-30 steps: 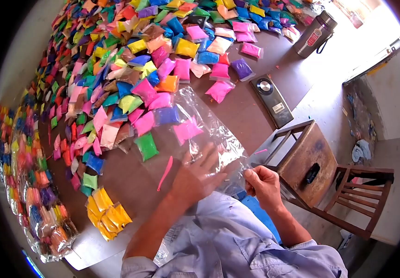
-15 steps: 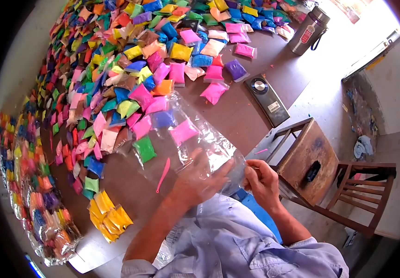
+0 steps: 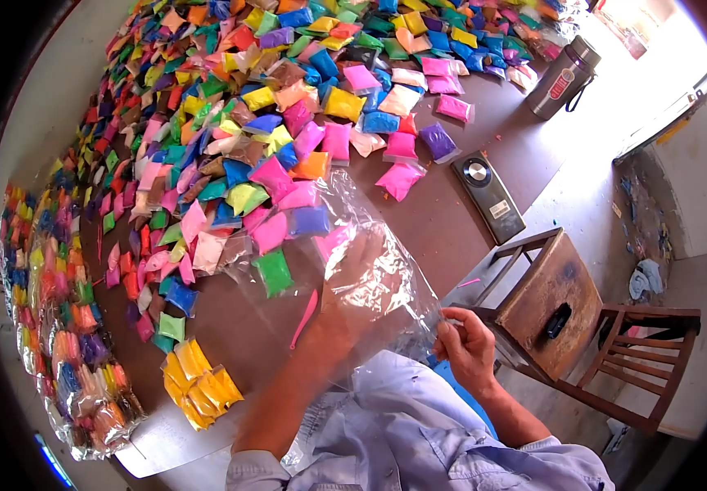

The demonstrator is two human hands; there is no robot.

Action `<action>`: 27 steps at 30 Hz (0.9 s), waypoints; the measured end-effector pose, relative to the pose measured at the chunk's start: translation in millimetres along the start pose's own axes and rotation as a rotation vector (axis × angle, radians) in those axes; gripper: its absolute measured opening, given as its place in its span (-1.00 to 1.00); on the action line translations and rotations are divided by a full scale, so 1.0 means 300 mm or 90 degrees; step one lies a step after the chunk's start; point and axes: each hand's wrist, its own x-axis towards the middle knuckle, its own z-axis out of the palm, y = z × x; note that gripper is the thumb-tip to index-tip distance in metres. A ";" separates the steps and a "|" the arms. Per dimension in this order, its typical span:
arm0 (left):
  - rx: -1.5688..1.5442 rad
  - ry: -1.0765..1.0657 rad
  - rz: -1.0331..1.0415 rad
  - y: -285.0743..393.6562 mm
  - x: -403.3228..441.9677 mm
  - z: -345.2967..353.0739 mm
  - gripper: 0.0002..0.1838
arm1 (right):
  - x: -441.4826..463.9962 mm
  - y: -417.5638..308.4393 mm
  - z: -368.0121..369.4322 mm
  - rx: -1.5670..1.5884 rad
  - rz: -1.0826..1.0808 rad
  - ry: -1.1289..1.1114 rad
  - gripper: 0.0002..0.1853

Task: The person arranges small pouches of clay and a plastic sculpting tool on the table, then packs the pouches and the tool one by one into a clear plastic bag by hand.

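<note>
A large clear plastic bag (image 3: 406, 286) lies spread over the near edge of the table. My right hand (image 3: 466, 348) pinches its right edge between thumb and fingers. My left hand (image 3: 360, 266) shows through the clear film, close to a pink packet (image 3: 331, 240); glare and blur hide its fingers. Beyond the pink packet is a blue packet (image 3: 310, 221), partly under the film. To the left lie a green packet (image 3: 273, 272) and a thin pink plastic tool (image 3: 304, 319), the tool beside my left forearm.
Coloured packets (image 3: 288, 98) heap across the far and left table. Yellow packets (image 3: 200, 385) are stacked near left; filled clear bags (image 3: 83, 360) line the far left. A flask (image 3: 562, 80) and a dark device with a round dial (image 3: 488, 196) stand right, beyond a wooden stool (image 3: 546, 303) and chair (image 3: 636, 352).
My left hand has moved forward under the film toward the pink packet, partly covering it. My right hand keeps its pinch on the bag's edge. The whole view has shifted slightly.
</note>
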 end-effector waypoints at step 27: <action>0.234 0.198 -0.101 -0.135 -0.283 -0.252 -0.54 | 0.079 -0.089 0.290 0.106 -0.170 -0.016 -0.83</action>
